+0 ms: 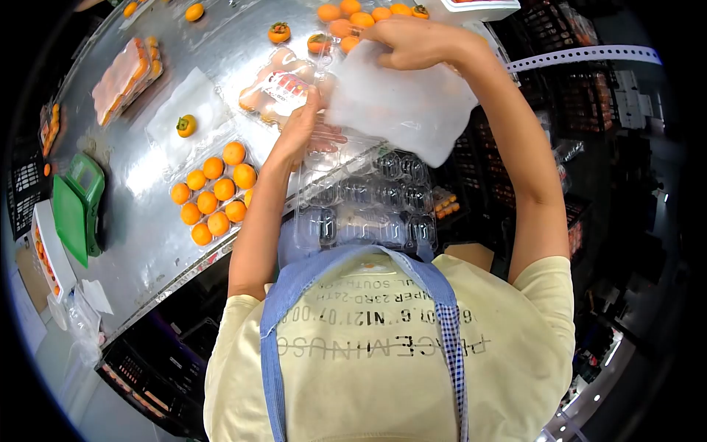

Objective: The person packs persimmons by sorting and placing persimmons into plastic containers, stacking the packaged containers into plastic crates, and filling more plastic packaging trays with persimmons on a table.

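Note:
My right hand (409,44) is closed in a pinch at the upper edge of a thin white foam sheet (401,103), which hangs down towards the table edge. My left hand (302,132) grips a clear plastic clamshell tray (339,140), thumb on top, its fingers showing through the plastic. Part of that tray is hidden behind the sheet. Just beyond my left hand lies a labelled clear pack (283,88). Orange persimmons (350,18) are grouped beyond my right hand. A clear tray filled with persimmons (213,193) sits left of my left forearm.
Stacked empty clamshells (361,199) stand against my apron. On the metal table (140,243) are a green scale (81,195), a packed box (129,81), and a single persimmon (186,126) on another foam sheet (188,99). Dark crates (582,96) line the right.

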The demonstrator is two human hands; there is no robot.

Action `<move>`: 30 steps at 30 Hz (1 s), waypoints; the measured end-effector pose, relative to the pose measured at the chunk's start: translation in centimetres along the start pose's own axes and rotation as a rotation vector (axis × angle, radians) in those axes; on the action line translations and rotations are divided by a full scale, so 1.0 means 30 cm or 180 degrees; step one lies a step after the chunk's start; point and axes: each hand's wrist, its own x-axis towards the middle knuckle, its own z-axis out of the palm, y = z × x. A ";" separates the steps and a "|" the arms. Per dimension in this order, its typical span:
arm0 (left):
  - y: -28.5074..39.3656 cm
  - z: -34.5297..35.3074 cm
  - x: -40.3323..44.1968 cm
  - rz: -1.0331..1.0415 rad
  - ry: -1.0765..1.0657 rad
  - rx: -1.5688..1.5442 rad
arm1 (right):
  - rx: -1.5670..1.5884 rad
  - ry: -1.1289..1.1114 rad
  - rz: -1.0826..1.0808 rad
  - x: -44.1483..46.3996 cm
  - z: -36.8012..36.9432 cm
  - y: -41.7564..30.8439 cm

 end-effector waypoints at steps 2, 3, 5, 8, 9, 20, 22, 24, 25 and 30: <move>-0.005 0.004 -0.003 0.0021 0.0057 -0.0097 | -0.0162 0.0250 -0.0053 0.018 0.011 -0.003; -0.008 0.006 -0.001 0.0021 0.0084 -0.0055 | -0.0200 0.0388 -0.0078 0.020 0.019 -0.016; -0.010 0.011 0.003 0.0004 0.0145 0.0033 | -0.0351 0.0683 -0.0203 0.018 0.039 -0.033; -0.003 0.031 0.012 -0.0036 0.0237 0.0390 | -0.0630 0.1084 -0.0534 0.024 0.059 -0.030; 0.002 0.043 0.017 -0.0100 0.0289 0.0343 | -0.0668 0.1143 -0.0676 0.036 0.065 -0.023; 0.054 0.057 0.094 0.0473 0.1658 0.0605 | -0.0077 0.3285 -0.0135 -0.193 0.007 0.236; 0.095 0.026 0.094 0.0568 0.1900 0.0768 | 0.0061 0.3809 0.0462 -0.271 0.137 0.479; 0.150 0.028 0.085 0.0593 0.2058 0.0897 | 0.0582 0.3364 0.1374 -0.399 0.260 0.648; 0.179 0.040 0.089 0.0583 0.2157 0.0984 | 0.0607 0.2880 0.1775 -0.450 0.314 0.711; 0.214 0.068 0.210 0.0535 0.2299 0.0679 | 0.0251 0.1899 0.2105 -0.498 0.542 0.840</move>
